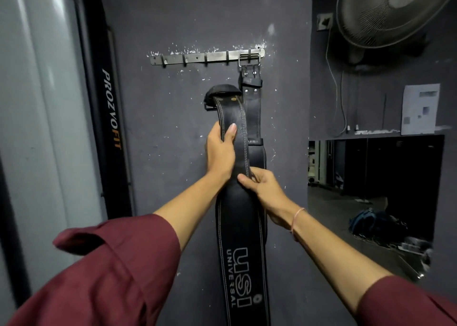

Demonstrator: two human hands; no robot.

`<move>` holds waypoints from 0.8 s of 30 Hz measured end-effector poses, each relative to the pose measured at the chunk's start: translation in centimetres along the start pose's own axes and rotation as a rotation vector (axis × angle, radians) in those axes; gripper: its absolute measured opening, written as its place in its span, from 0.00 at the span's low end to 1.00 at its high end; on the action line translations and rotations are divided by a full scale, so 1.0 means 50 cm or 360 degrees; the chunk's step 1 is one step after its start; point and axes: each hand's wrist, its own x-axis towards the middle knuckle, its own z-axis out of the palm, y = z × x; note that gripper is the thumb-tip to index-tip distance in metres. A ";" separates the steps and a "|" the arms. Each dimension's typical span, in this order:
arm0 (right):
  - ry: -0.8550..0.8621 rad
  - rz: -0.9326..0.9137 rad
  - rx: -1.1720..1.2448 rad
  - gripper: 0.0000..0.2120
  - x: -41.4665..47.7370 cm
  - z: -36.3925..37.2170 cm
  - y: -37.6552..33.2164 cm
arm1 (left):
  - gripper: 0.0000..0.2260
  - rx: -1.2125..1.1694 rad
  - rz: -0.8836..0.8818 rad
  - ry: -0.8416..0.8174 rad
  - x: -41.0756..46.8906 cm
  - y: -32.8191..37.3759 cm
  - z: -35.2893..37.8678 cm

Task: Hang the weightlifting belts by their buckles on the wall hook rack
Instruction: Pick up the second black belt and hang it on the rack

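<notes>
Left hand (pixel 220 152) is wrapped round the narrow strap of the held belt (pixel 241 226), thumb laid flat up its face. Right hand (pixel 263 188) sits just below and pinches the strap's right edge where it widens, thumb in front. Both hands grip this one belt.

The belt's top end (pixel 223 90) is folded over away from the camera. It sits below the hook rack (pixel 197 57), under its right half, and the wide USI part hangs down past the bottom of the view. Its buckle is mostly hidden behind the fold, so I can't tell which way it faces.

The hung belt (pixel 252 113) is on the hook at the rack's right end by its buckle (pixel 249 59). It lies partly behind the held one.

Risks:
- The floppy folded end could present strap, not buckle, so the lift misses the free hook (pixel 227 60).
- That hook is just beside the hung buckle, so a bump could knock that belt off.
- The heavy lower part could slide through the right hand's light pinch.
</notes>
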 end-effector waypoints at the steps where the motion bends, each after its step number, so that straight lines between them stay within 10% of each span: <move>1: -0.0060 0.0031 -0.0010 0.09 -0.003 -0.001 -0.002 | 0.05 -0.0008 0.0001 0.0018 0.008 0.001 -0.004; 24: 0.0592 -0.0069 -0.0041 0.05 0.175 0.053 -0.105 | 0.13 -0.0051 -0.0317 -0.0214 -0.120 -0.180 -0.102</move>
